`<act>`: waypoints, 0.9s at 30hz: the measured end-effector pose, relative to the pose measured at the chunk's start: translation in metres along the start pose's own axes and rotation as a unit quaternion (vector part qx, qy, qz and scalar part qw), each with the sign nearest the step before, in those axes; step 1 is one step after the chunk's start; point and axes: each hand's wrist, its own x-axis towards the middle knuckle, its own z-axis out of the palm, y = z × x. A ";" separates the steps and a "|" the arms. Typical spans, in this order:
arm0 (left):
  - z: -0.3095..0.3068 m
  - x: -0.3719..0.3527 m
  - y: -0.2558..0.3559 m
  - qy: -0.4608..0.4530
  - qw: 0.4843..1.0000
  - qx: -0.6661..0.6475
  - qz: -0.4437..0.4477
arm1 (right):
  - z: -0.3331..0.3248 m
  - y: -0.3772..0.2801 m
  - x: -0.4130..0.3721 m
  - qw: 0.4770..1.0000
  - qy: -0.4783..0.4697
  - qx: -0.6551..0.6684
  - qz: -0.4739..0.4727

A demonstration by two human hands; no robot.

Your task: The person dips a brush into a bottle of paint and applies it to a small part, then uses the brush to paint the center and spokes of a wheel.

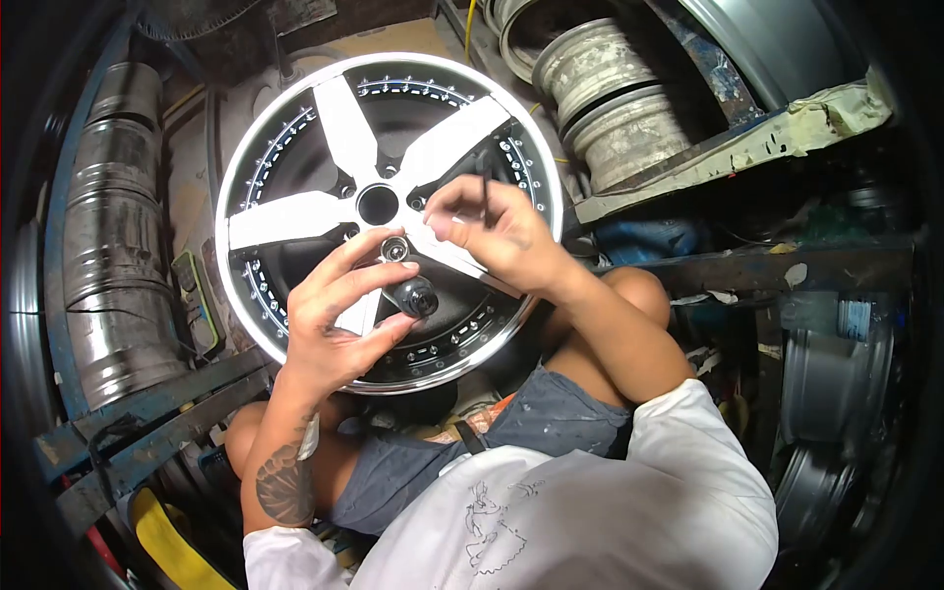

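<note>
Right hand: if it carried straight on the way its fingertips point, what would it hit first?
Likely the wheel's hub: the right hand, pinching a thin dark tool, points left along a white spoke toward it. The left hand, holding a small black cap, lies below that line. Depth is unclear.

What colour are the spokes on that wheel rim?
White, on the five-spoke alloy wheel rim with a chrome lip; head view.

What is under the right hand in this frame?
A white spoke of the five-spoke wheel runs beneath the right hand, which pinches a thin dark tool. The hand covers the spoke's middle, so its surface there cannot be seen.
</note>
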 end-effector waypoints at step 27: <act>0.000 -0.003 -0.006 0.010 0.990 0.098 -0.099 | -0.001 -0.011 -0.006 0.992 0.092 0.037 -0.080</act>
